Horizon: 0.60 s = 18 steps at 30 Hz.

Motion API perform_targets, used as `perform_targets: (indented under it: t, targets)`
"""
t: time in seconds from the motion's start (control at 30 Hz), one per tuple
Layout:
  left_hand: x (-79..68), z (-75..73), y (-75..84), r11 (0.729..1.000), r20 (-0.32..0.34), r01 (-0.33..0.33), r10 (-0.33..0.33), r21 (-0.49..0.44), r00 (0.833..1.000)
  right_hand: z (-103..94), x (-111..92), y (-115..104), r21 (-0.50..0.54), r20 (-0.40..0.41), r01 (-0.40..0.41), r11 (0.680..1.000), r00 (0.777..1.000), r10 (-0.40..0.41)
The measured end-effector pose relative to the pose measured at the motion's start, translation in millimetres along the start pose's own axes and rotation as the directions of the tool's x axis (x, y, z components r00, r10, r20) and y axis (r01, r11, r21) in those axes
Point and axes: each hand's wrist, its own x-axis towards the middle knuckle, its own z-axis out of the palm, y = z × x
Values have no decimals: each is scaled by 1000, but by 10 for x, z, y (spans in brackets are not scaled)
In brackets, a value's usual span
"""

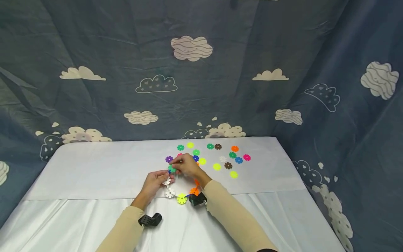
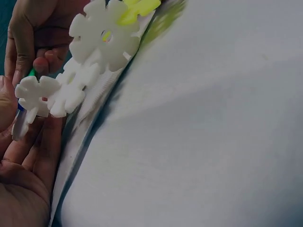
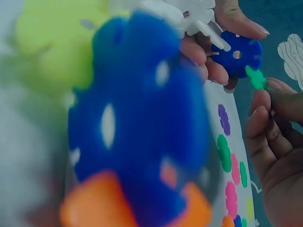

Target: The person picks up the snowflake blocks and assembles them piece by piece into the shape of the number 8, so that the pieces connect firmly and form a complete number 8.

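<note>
A chain of notched, flower-shaped plastic discs curves between the two hands in the head view, with white discs [image 1: 170, 193], a yellow disc [image 1: 181, 199] and orange discs [image 1: 194, 191]. My left hand [image 1: 155, 182] grips the chain's upper left end, thumb and fingers around a blue disc [image 3: 249, 46] joined to a white one. Between thumb and fingertips, my right hand [image 1: 189, 166] pinches a green disc [image 3: 256, 78], whose edge meets the blue disc's rim. How deep the slots engage cannot be seen. Another blue disc [image 3: 142, 94] looms blurred close to the right wrist camera.
Loose discs lie scattered beyond the hands and to the right, among them a purple disc [image 1: 169, 159], a brown disc [image 1: 228, 165] and a pink disc [image 1: 247, 157]. A white cloth [image 1: 104, 175] covers the table. Behind hangs a dark curtain [image 1: 220, 98] with cloud prints.
</note>
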Motion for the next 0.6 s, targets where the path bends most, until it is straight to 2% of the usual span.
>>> perform_targets:
  t: [0.13,0.27,0.37,0.5,0.6]
  targets:
    - [10,28,-9,1000,-30,-3,3,6,1000,16,12,-36,-61,15,-9,998,1000,10]
    - [10,54,-20,1000,13,2,-2,-9,1000,-6,-5,-29,-98,18,-39,994,999,41]
    - [-2,56,-11,1000,27,20,-21,15,999,-19,-26,-5,-106,36,-47,993,998,51]
    - [-9,50,13,998,-34,35,-33,55,999,-24,-56,-6,-100,81,-19,995,996,27]
    - [1,60,34,996,-75,44,-39,72,996,-97,-82,-4,-88,72,-3,996,997,9]
